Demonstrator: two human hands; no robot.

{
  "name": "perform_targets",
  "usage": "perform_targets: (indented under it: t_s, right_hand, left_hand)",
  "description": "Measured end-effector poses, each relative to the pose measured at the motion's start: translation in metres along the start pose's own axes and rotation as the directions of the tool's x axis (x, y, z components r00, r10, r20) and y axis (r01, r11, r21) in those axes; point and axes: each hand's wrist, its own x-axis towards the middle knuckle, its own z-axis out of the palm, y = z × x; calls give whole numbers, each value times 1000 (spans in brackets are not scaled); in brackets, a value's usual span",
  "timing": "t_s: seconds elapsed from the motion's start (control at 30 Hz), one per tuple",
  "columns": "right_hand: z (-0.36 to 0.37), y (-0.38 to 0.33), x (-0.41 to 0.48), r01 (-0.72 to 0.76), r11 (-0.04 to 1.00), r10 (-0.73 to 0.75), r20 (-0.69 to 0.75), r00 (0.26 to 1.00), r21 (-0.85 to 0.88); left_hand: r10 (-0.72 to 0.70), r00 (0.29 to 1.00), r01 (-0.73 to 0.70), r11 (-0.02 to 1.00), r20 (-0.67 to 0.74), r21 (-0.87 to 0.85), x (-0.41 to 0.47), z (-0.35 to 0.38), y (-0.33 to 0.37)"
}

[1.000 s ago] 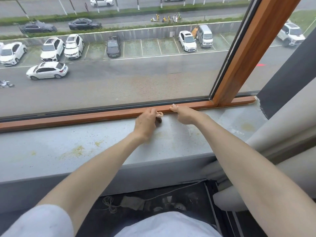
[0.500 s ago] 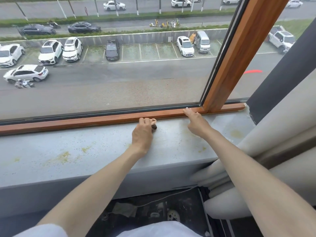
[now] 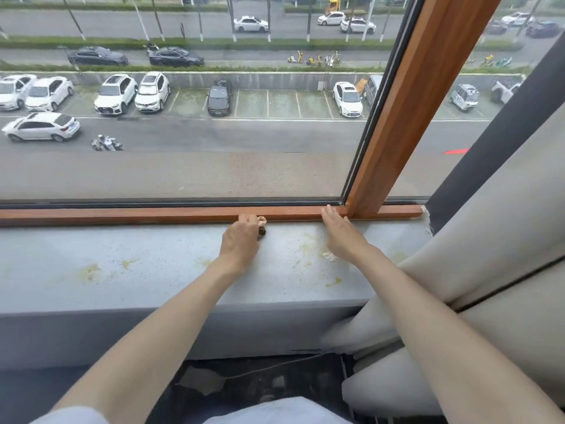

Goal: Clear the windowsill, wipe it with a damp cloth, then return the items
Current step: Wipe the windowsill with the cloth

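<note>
The grey windowsill [image 3: 122,264] runs across the view, with yellowish stains and specks on it. My left hand [image 3: 241,243] lies at its back edge against the wooden window frame [image 3: 122,216], fingers curled round a small dark object [image 3: 262,231] that shows only partly beside my thumb. My right hand [image 3: 339,234] lies flat on the sill to the right, fingers straight and reaching the frame near the upright wooden post [image 3: 409,111]. A small pale scrap [image 3: 330,256] lies under my right wrist. No cloth is in view.
A pale curtain [image 3: 495,240] with a dark lining hangs at the right and bunches against the sill's right end. Below the sill is a dark floor area [image 3: 260,384] with a thin cable. Glass closes off the street behind.
My right hand slid rightward along the frame, away from my left hand, and now lies flat. My left hand stays at the frame, curled on the small dark object. The view shifted.
</note>
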Motion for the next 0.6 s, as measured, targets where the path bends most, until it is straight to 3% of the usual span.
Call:
perform_targets:
  t_s: [0.1, 0.17, 0.23, 0.3, 0.37, 0.43, 0.5, 0.6]
  right_hand:
    - [-2, 0, 2, 13, 999, -10, 76, 997, -40]
    - [-10, 1, 6, 33, 997, -23, 139, 990, -64]
    - [-17, 3, 10, 40, 996, -25, 176, 984, -82]
    - [-20, 1, 10, 34, 993, -14, 181, 983, -110]
    - [-21, -4, 8, 21, 993, 5, 214, 977, -120]
    - [-23, -7, 10, 7, 992, 27, 268, 963, -124]
    - [-28, -9, 13, -21, 991, 58, 281, 958, -135]
    - [-30, -10, 16, -41, 990, 75, 255, 964, -137]
  left_hand:
    - [173, 981, -147, 958, 91, -245, -1, 5, 22]
    - [169, 983, -142, 950, 76, -280, -1, -1, 14]
    - [30, 999, -39, 968, -42, -247, -2, -6, -11]
    - [-84, 994, 75, 989, -69, -125, -3, -9, -33]
    - [-119, 991, 120, 993, -62, 6, -2, -4, -29]
    - [-124, 990, 126, 992, -67, 18, -2, 5, -2]
    - [-32, 999, 30, 998, -43, -56, -2, 15, 22]
    - [203, 965, -151, 948, 167, -280, -4, 10, 30]
